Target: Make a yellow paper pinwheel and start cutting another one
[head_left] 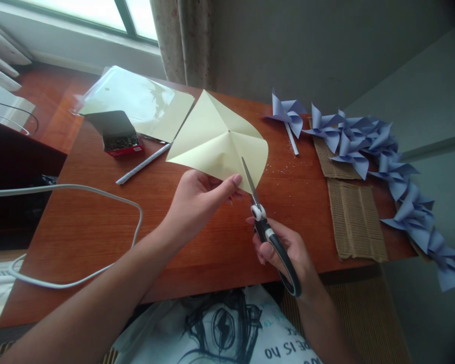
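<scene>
The pale yellow paper square [218,136], creased along its diagonals, hangs just above the worktop [98,222]; thin and floppy, it is best held near the cut. The left hand [197,202] pinches its lower edge. The right hand [284,253] grips scissors [263,222], blades in the paper.

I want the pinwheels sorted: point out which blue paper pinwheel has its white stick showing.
The blue paper pinwheel with the white stick lies alone at the left end of the row, nearest the yellow creased paper square; the other blue pinwheels overlap rightward.
</scene>
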The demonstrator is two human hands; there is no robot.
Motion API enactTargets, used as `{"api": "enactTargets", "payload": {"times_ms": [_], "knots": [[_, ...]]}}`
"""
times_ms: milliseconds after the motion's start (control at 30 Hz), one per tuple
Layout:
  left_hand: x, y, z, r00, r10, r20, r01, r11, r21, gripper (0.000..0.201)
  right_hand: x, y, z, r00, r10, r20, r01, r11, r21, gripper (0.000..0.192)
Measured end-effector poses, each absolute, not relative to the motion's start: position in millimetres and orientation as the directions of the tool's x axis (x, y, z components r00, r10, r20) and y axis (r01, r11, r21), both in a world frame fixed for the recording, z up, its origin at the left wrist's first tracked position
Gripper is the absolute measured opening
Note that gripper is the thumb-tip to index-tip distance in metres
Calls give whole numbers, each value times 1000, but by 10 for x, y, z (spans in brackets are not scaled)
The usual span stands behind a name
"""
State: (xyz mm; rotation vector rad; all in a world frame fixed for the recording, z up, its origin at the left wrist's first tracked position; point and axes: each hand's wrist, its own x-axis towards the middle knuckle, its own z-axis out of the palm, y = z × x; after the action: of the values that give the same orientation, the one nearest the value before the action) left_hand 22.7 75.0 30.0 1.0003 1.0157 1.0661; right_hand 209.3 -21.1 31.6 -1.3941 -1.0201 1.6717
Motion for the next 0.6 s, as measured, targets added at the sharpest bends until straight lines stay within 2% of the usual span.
{"api": "enactTargets", "payload": {"times_ms": [600], "knots": [[221,750,320,174,971,-161,-179,192,965,20,2111,-211,313,-117,910,-397,29,-397,-917,54]]}}
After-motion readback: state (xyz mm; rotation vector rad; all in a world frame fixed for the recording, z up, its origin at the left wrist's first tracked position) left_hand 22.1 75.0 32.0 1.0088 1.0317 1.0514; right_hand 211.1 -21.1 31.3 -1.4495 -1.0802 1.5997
